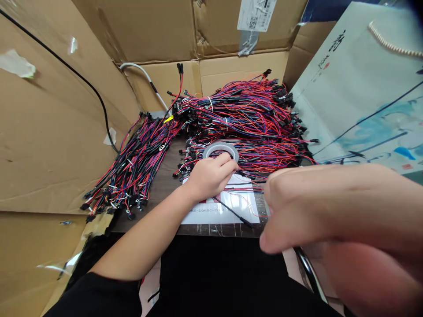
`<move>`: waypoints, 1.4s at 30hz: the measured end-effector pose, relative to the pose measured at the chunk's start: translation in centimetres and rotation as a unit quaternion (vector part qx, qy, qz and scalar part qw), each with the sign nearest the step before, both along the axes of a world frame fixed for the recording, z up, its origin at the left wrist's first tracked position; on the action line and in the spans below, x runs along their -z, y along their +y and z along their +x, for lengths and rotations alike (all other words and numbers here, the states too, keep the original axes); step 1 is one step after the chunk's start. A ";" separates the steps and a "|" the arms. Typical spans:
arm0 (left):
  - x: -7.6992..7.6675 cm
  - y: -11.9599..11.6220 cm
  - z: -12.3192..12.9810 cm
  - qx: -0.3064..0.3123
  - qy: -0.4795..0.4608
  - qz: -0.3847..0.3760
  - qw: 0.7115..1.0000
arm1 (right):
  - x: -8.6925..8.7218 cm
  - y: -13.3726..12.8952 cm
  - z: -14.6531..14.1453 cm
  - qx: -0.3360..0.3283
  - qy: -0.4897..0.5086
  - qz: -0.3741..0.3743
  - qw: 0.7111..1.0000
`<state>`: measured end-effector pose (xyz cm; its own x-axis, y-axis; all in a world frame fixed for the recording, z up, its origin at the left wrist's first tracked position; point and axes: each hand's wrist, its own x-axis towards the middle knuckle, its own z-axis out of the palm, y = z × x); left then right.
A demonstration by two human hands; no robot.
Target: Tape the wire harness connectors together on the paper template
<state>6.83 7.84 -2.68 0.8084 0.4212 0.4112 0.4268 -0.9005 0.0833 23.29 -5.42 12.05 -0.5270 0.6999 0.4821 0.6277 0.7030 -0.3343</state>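
My left hand is closed in a pinch just in front of a grey tape roll. A wire harness runs through it; a black lead with a connector end comes out below the fingers and lies across a white printed sheet. Thin red and blue wires stretch rightward over the sheet towards my right hand. That hand is close to the camera, large and slightly blurred, with its fingers curled. Its fingertips are mostly hidden, so what it grips cannot be made out.
Big bundles of red, blue and black wire harnesses are piled at the back. Another bundle lies at the left. Cardboard walls enclose the dark table. A pale paper bag stands at right.
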 end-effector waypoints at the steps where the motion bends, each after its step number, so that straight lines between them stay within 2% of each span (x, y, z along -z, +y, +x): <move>1: 0.0 0.0 0.0 0.000 -0.004 0.001 1.000 | 0.5 0.6 0.3 -0.002 0.034 -0.021 0.999; 2: 0.1 0.0 0.0 0.001 -0.012 0.006 1.000 | 1.3 1.3 0.7 0.022 0.068 -0.032 0.997; 3: 0.1 0.1 0.1 0.003 -0.020 0.014 1.000 | 2.3 2.0 1.0 0.028 0.054 -0.013 0.998; 5: 0.2 0.2 0.2 0.005 -0.024 0.035 0.999 | 4.6 3.8 1.7 0.115 -0.041 0.029 0.992; 7: 0.3 0.3 0.4 0.003 -0.014 0.043 0.999 | 7.0 5.3 2.4 0.189 -0.155 0.032 0.969; 9: 0.3 0.3 0.5 -0.003 -0.004 0.033 0.999 | 9.0 6.3 2.9 0.205 -0.223 -0.001 0.953; 12: 0.2 0.2 0.5 0.005 -0.005 0.014 1.000 | 10.9 6.9 3.2 0.194 -0.248 -0.048 0.948; 15: 0.1 0.2 0.5 0.008 -0.010 0.011 1.000 | 11.5 7.0 3.1 0.178 -0.259 -0.072 0.947; 20: 0.3 0.4 0.4 0.010 -0.019 0.022 1.000 | 11.7 7.1 3.2 0.163 -0.276 -0.059 0.945; 28: 0.2 0.4 0.6 0.004 -0.030 0.028 0.999 | 13.2 6.9 3.6 0.170 -0.308 0.070 0.933; 31: 0.4 0.5 0.5 0.008 -0.049 0.036 0.998 | 13.5 6.9 3.7 0.175 -0.304 0.095 0.932; 35: 0.6 0.6 0.4 0.016 -0.069 0.041 0.997 | 13.6 7.0 3.8 0.179 -0.288 0.102 0.935; 42: 0.4 0.4 0.5 0.000 -0.033 0.045 0.998 | 13.7 7.0 3.6 0.178 -0.286 0.079 0.938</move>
